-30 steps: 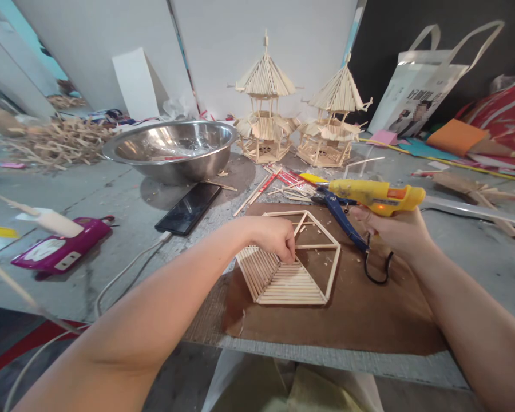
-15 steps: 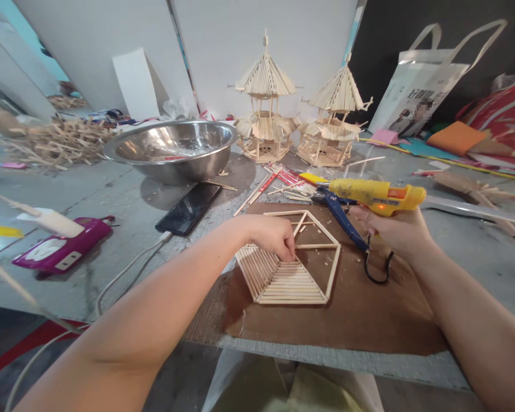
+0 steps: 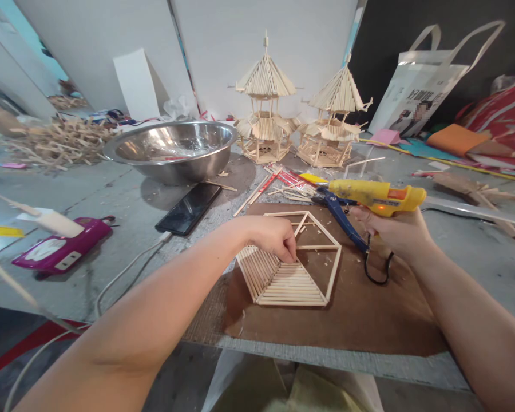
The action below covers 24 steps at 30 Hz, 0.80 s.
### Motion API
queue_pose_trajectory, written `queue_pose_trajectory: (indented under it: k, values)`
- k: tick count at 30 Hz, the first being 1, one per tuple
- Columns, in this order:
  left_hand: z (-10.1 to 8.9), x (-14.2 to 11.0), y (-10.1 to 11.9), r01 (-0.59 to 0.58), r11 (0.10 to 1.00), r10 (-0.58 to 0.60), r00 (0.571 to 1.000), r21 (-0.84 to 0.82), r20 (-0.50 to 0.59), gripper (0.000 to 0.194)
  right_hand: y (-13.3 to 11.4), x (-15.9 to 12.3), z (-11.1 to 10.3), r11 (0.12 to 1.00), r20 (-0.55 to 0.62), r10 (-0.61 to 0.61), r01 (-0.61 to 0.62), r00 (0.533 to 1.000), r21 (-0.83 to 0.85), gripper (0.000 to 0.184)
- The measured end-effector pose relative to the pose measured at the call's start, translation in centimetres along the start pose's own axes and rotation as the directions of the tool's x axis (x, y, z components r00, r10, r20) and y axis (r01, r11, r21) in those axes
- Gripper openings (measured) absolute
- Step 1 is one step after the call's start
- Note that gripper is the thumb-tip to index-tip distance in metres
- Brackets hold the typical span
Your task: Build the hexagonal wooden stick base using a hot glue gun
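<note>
A hexagonal wooden-stick frame (image 3: 335, 274) lies flat, with two of its triangular sections filled by rows of thin sticks. My left hand (image 3: 278, 239) is closed in a pinch near the frame's centre, its fingertips on a short wooden stick (image 3: 288, 264) at the narrow end of the front section. That hand covers part of the frame. At the right, my right hand (image 3: 388, 229) is wrapped round the handle of a yellow glue gun (image 3: 369, 193), its nozzle pointing left. Just beside this hand are blue-handled pliers (image 3: 343, 220), partly behind the gun.
Beneath the frame is a brown board (image 3: 369, 320). Two stick pagodas (image 3: 266, 80) stand at the back, near loose sticks (image 3: 292, 186). To the left are a steel bowl (image 3: 171, 169), a phone (image 3: 189, 209) and a purple power strip (image 3: 83, 243) with cables. A white bag (image 3: 429, 80) stands back right.
The left hand and the frame have shifted very slightly. Both hands keep their grips, and the glue gun stays in place.
</note>
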<state>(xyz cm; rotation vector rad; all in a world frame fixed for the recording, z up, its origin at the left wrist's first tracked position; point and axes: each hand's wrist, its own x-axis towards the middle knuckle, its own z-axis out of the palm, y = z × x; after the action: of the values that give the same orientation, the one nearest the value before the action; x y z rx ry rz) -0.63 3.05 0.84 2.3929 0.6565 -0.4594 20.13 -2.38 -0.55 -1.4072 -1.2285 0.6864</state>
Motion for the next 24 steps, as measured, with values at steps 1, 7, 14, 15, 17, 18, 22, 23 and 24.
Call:
queue_pose_trajectory:
  k: [1,7,14,15,17,18,22,23,24]
  values:
    - [0.02,0.01,-0.04,-0.001,1.000,0.001,1.000,-0.003,-0.002,0.023,0.03,0.01,-0.02,1.000,0.001,-0.007,0.007,1.000,0.003,0.024]
    - [0.10,0.04,0.01,0.003,1.000,-0.003,1.000,0.000,-0.013,0.024,-0.02,-0.03,-0.08,0.999,0.022,-0.040,0.040,0.999,0.005,0.019]
    - [0.09,0.01,0.20,0.021,1.000,-0.021,0.999,0.003,-0.024,0.024,-0.14,-0.14,-0.05,1.000,-0.013,0.005,-0.005,1.000,-0.009,0.023]
    - [0.09,0.00,0.21,0.027,1.000,-0.027,0.999,0.000,-0.022,0.023,-0.13,-0.14,-0.05,1.000,-0.014,0.006,-0.006,1.000,-0.010,0.023]
    - [0.08,-0.02,0.20,0.036,0.999,-0.036,0.999,-0.001,-0.018,0.022,-0.09,-0.13,-0.05,1.000,-0.013,0.002,-0.002,1.000,-0.013,0.023]
    - [0.09,-0.02,0.20,0.036,0.999,-0.036,0.999,0.002,-0.017,0.021,-0.06,-0.11,-0.04,1.000,-0.011,-0.001,0.001,1.000,-0.013,0.022]
    - [0.14,0.03,0.21,0.015,1.000,-0.015,1.000,0.007,-0.018,0.022,-0.03,-0.02,-0.02,1.000,-0.014,-0.019,0.019,1.000,-0.006,0.021]
    - [0.15,0.04,0.24,0.014,1.000,-0.014,1.000,0.007,-0.019,0.021,-0.05,-0.01,-0.02,1.000,-0.006,-0.023,0.023,1.000,-0.001,0.020]
    - [0.16,0.04,0.28,0.016,1.000,-0.016,1.000,0.007,-0.019,0.021,-0.08,-0.01,-0.03,1.000,0.002,-0.027,0.027,1.000,0.004,0.020]
